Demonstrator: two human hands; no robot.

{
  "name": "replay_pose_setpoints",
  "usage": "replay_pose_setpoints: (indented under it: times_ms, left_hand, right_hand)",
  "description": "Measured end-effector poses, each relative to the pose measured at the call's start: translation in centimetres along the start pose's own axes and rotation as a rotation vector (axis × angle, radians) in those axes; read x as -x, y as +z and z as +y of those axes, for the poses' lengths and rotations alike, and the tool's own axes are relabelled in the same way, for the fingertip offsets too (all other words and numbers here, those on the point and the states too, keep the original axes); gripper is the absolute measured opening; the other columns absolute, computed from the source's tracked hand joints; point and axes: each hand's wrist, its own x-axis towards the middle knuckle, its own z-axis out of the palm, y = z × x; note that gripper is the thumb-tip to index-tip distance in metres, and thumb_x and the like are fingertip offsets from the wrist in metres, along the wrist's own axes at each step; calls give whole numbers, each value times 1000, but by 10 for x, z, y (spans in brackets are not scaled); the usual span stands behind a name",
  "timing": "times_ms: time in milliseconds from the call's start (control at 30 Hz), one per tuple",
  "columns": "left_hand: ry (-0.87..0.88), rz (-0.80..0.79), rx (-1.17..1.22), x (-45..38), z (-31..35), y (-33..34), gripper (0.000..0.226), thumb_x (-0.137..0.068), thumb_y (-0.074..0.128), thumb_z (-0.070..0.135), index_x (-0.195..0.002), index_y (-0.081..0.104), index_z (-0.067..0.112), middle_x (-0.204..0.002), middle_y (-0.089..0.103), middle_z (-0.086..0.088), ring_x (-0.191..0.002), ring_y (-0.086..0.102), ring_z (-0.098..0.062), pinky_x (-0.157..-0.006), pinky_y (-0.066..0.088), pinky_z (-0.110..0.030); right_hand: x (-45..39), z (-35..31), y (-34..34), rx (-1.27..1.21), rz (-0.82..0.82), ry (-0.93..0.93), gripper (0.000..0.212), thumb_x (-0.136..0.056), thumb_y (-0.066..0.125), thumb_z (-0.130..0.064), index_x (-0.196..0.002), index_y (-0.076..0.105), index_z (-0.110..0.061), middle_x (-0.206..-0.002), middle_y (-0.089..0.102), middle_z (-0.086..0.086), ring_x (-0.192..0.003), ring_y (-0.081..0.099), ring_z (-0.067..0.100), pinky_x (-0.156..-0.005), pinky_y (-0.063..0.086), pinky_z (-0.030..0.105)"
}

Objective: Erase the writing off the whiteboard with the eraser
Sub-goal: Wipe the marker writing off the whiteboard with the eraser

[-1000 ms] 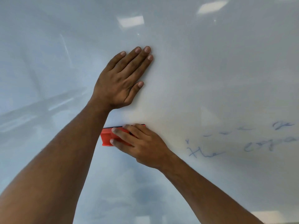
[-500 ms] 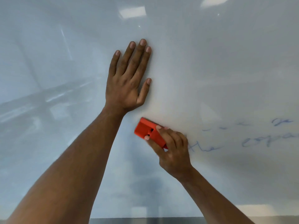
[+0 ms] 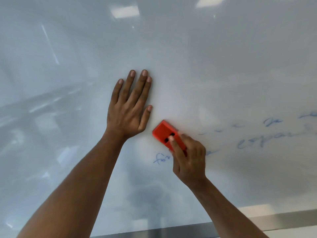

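On the whiteboard (image 3: pixel 188 57), the left hand (image 3: pixel 128 109) lies flat, up-left of the eraser (image 3: pixel 165 133) (gripped by the right hand (image 3: pixel 188 160)); writing (image 3: pixel 267 134) lies right.

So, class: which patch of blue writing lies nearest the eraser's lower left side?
The short blue scribble below-left of the red eraser; the other writing trails away rightward.

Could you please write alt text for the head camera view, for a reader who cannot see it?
A person's right hand presses a red eraser against a whiteboard, tilted, beside faint blue writing. The left hand lies flat on the board, fingers spread, just left of the eraser. More blue scrawl sits below the eraser.
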Motion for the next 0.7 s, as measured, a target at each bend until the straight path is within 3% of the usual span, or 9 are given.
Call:
replay_pose_setpoints:
  times_ms: [67,200,233,333,367,467,500,633,700]
  left_hand:
    - [33,-7,9,2,1,0,71,-105,37,41,-167,21,10,-175,20,-10,-163,14,-31,-132,18,-50]
    - [105,-29,25,2,3,1,72,-105,37,40,-167,20,8,-175,18,-10,-163,15,-29,-132,15,-48]
    - [121,-27,25,3,4,2,71,-105,37,38,-167,20,8,-175,19,-10,-163,16,-29,-132,17,-47]
    - [207,-2,33,4,8,3,67,-103,39,26,-166,25,6,-173,24,-12,-161,21,-29,-130,24,-46]
    - [258,4,41,2,10,3,67,-101,39,21,-165,26,6,-173,26,-12,-161,23,-29,-130,26,-45]
    - [401,10,75,-2,18,3,67,-98,39,12,-164,30,4,-171,30,-12,-160,27,-26,-129,29,-42]
    - [419,9,81,-3,21,3,67,-98,39,10,-163,31,4,-171,31,-12,-159,28,-26,-128,30,-42]
    - [416,-10,93,-5,29,1,68,-96,37,5,-163,30,3,-171,30,-13,-159,28,-26,-129,30,-42]
    - [428,-18,111,-8,30,0,68,-97,37,5,-164,29,3,-171,29,-13,-160,27,-27,-129,30,-42]
  right_hand:
    - [-2,-4,0,-7,30,103,77,-88,75,-9,-158,44,-21,-153,48,13,-124,58,35,-98,46,46]
    - [1,8,-9,-4,-73,-201,70,-85,72,-6,-151,52,-18,-150,53,13,-123,65,35,-99,49,46]
    - [-1,14,-12,6,-56,-157,71,-85,72,-7,-152,51,-17,-149,54,14,-122,65,35,-98,49,46]
    - [-10,18,-16,-3,42,205,70,-91,70,-13,-155,43,-18,-146,52,17,-116,62,37,-93,48,46]
    - [-11,15,-16,5,54,212,68,-92,69,-14,-155,42,-18,-145,52,18,-116,62,37,-93,48,46]
    - [-9,23,-22,20,-12,-52,66,-88,69,-9,-151,49,-16,-144,56,17,-119,64,37,-94,50,47]
    - [-10,31,-25,38,-6,-52,65,-88,68,-9,-150,50,-14,-143,58,18,-119,64,37,-94,52,47]
    - [-18,38,-25,74,187,467,55,-95,65,-11,-148,51,-7,-143,56,24,-123,59,38,-95,50,49]
    - [-15,34,-23,91,155,362,56,-96,64,-12,-149,49,-9,-143,56,25,-122,60,39,-94,48,48]
